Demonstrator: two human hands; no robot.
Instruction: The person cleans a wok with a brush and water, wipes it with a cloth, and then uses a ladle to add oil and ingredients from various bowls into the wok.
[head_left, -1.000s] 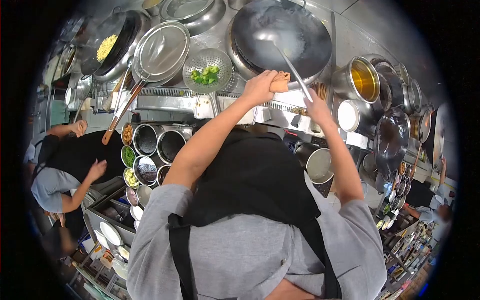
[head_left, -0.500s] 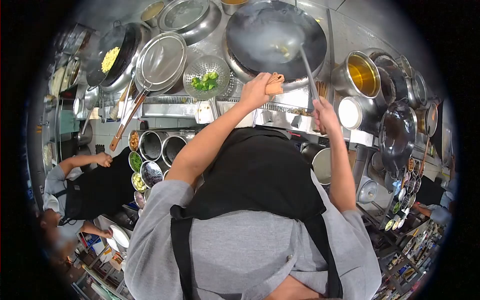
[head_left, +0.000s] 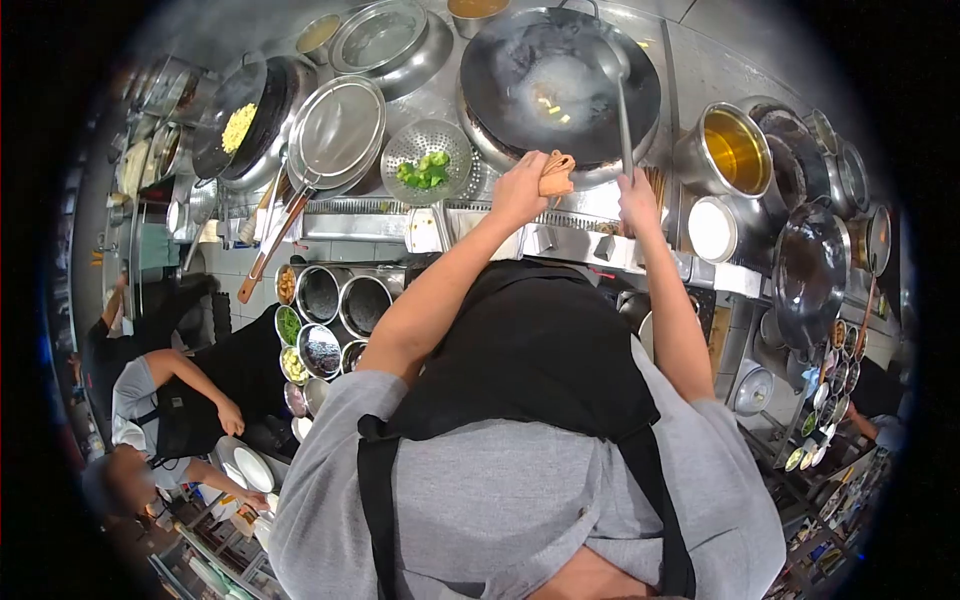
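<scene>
A large dark wok [head_left: 497, 120] sits in front of me, steaming, with a few pale yellow pieces [head_left: 553, 110] near its middle. My left hand [head_left: 518, 192] is closed around a folded brown cloth [head_left: 557, 175] at the wok's near rim. The wok's grip under the cloth is hidden. A long metal ladle [head_left: 626, 125] is in my closed right hand [head_left: 639, 204], its bowl at the far right part of the wok. Left of the wok, a perforated strainer [head_left: 401, 150] holds green vegetable pieces [head_left: 424, 172].
A metal pot of yellow oil [head_left: 690, 160] stands right of the wok. Mesh strainers [head_left: 340, 130] rest at left, near another wok with yellow food [head_left: 238, 128]. Several ingredient containers [head_left: 319, 292] are at lower left. A co-worker [head_left: 195, 400] stands at left beside white plates [head_left: 252, 468].
The ladle's bowl has moved from the middle of the wok toward its far right side. Steam has thinned, showing the yellow pieces. The co-worker's arm has lowered. My left hand keeps its hold.
</scene>
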